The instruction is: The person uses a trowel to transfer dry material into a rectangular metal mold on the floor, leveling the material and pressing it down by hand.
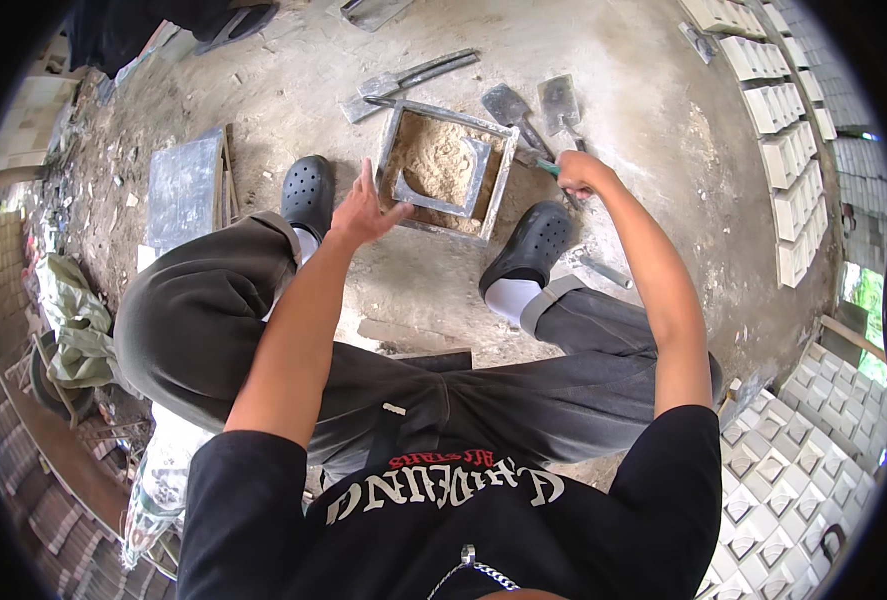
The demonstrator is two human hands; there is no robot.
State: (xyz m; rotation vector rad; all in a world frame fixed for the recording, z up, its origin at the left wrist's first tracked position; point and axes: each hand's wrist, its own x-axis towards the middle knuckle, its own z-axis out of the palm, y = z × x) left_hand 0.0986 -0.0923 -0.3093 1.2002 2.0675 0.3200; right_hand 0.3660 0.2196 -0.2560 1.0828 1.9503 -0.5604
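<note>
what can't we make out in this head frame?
- Right hand: its closed fingers hide most of the green-handled tool.
- Square metal mold: its floor is buried under sandy mix.
- Left hand: open; contact with the mold's rim unclear.
- Frame edges: cut off by the fisheye rim.

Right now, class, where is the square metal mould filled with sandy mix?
In the head view, the square metal mould sits on the ground between the person's black clogs, just beyond the left hand.
</note>
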